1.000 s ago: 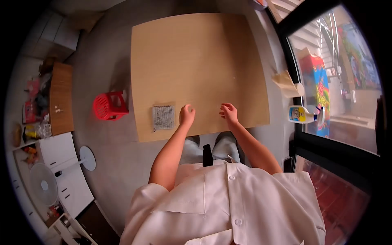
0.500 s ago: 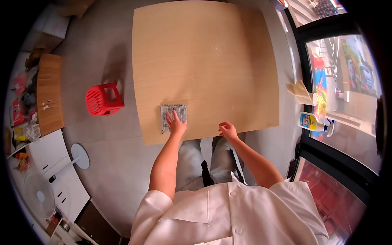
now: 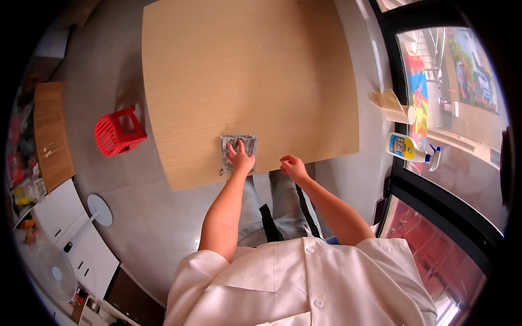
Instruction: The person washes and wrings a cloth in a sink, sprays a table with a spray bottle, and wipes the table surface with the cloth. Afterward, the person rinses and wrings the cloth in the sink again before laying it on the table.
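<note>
A folded grey striped cloth (image 3: 248, 142) lies on the wooden tabletop (image 3: 217, 70), close to its front edge. My left hand (image 3: 240, 160) rests on top of the cloth, with its fingers spread over the fabric and hiding part of it. Just past the table's front edge, to the right of the cloth, my right hand (image 3: 294, 167) hovers with its fingers curled together and nothing visible in them.
On the floor to the left stands a red plastic stool (image 3: 117, 132). A fan (image 3: 56, 273) and white cabinets (image 3: 60, 212) are at the lower left. A spray bottle (image 3: 406, 148) and a paper roll (image 3: 399, 111) are at the right, by the glass door.
My left hand has come down onto the cloth, and the cloth has slid right along the tabletop with it. My right hand's fingers have curled in more. The camera view has shifted.
</note>
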`<state>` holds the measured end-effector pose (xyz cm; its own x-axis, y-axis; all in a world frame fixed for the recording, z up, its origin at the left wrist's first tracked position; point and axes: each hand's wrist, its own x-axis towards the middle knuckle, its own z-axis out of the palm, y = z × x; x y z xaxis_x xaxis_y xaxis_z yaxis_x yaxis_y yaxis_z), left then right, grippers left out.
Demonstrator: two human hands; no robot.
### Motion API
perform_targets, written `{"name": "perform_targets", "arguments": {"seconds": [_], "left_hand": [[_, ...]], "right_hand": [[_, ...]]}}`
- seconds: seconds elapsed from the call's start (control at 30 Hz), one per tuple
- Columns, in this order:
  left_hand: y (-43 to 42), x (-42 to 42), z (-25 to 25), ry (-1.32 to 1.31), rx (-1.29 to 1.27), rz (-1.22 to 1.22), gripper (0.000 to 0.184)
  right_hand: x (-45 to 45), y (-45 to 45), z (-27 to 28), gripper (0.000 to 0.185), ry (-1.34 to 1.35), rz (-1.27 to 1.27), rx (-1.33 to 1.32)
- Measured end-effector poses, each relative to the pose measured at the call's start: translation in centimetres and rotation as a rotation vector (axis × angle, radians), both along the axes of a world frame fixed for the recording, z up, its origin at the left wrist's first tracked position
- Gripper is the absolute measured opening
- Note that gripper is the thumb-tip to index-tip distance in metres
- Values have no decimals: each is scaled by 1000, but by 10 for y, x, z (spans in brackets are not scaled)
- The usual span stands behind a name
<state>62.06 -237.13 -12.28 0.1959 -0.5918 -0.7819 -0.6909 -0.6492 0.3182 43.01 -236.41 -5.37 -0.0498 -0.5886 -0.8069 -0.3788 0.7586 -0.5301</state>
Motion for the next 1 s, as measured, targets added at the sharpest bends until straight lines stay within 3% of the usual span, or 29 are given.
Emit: {"name": "perform_targets", "arguments": {"seconds": [0.2,0.4,0.47,0.5,0.6,0.73,0.8,0.83,0.87,0.93,1.0], "left_hand": [[3,-82,-12,273,40,200,73],[3,-176,-35,250,64,118,79],[6,-203,-52,596,155,478,76],[-8,-212,-14,821,333,654,77],[-18,-236,-11,1033,500,765,83],[-25,-253,4,1015,529,668,81],[-22,-255,6,1012,511,633,79],[-18,-257,-2,955,459,545,78],[-15,-259,-9,898,408,456,76],[-16,-259,-7,859,345,401,73],[-15,-261,-7,874,304,557,71]], "right_hand": [[-59,-3,-8,21,4,96,43],[-152,-8,-34,21,31,93,10],[-172,-18,-24,23,58,22,37],[-178,-23,-22,24,68,-39,61],[-204,-21,-53,31,65,-35,-64],[-213,-25,-68,50,121,38,8],[-203,-23,-92,64,316,72,-71],[-199,-29,-88,73,232,42,20],[-195,-35,-83,73,232,35,15],[-185,-39,-86,74,496,202,73],[-180,-41,-90,73,529,242,-25]]}}
